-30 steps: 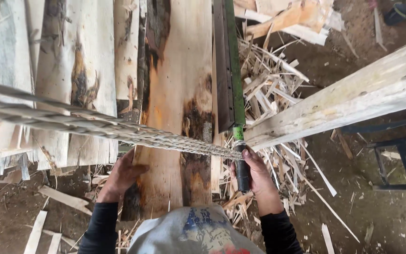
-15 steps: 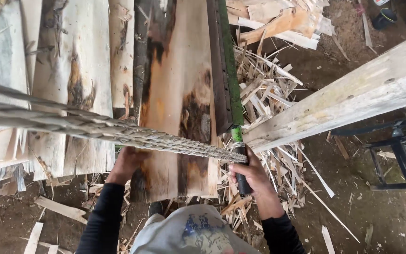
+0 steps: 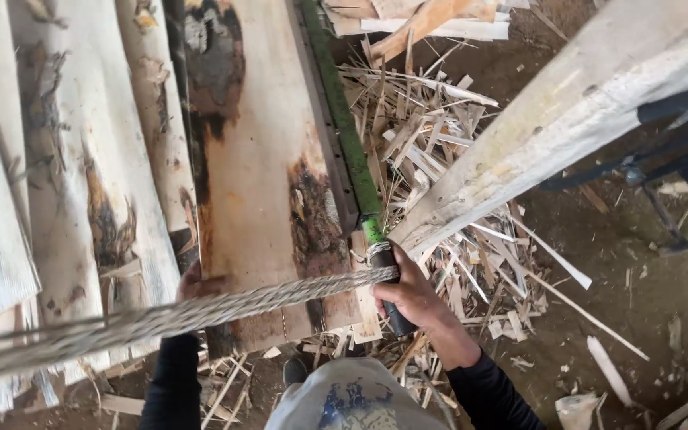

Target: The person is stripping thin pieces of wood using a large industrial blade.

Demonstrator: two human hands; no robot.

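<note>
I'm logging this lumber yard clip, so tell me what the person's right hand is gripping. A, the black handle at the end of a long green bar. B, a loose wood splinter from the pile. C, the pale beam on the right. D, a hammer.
A: the right hand is wrapped around the black handle of the green bar, just where the braided rope ties on.

My left hand [image 3: 201, 285] sits mostly hidden behind the braided rope [image 3: 201, 312], so I can't tell its grip. The rope and the plank [image 3: 256, 159] run out of frame.
</note>
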